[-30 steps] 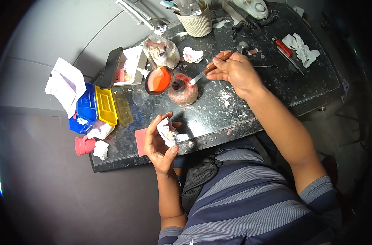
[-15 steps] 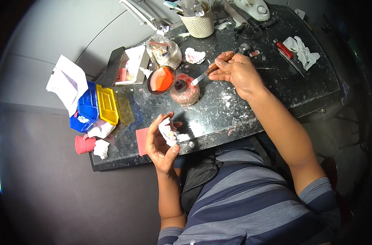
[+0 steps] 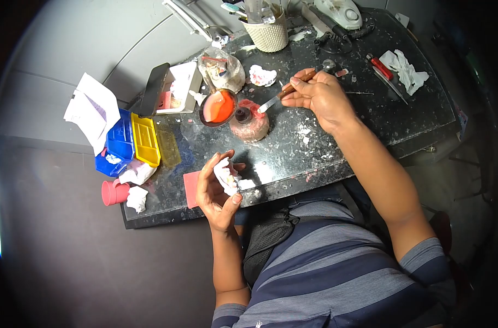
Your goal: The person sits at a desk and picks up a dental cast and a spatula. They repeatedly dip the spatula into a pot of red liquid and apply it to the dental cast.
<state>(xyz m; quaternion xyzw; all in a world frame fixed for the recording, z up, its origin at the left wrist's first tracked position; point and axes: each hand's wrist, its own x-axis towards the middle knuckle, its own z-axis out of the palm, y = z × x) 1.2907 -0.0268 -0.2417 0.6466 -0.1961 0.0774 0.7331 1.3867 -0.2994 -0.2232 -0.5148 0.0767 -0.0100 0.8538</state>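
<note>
My left hand (image 3: 216, 197) holds a white plaster dental cast (image 3: 226, 176) between thumb and fingers above the front of the table. Under that hand, a flat pink wax sheet (image 3: 191, 188) sticks out. In my right hand (image 3: 320, 98) is a wax spatula (image 3: 288, 92), gripped by its brown handle. Its metal blade points left, the tip at the side of a round, pink-stained spirit lamp (image 3: 249, 128) with a dark neck. Just left of the lamp is a small pan (image 3: 217, 107) with glossy orange-red and pink contents.
Behind the pan stand a cloudy glass jar (image 3: 224, 71) and an open white box (image 3: 180, 87). Blue and yellow trays (image 3: 145, 139) and a pink mug (image 3: 114, 192) line the left edge. A woven basket (image 3: 266, 35), a red-handled knife (image 3: 382, 68) and crumpled tissue (image 3: 405, 71) lie farther back.
The whole view has shifted very slightly. Both hands keep their holds and places, with the spatula tip still beside the lamp.
</note>
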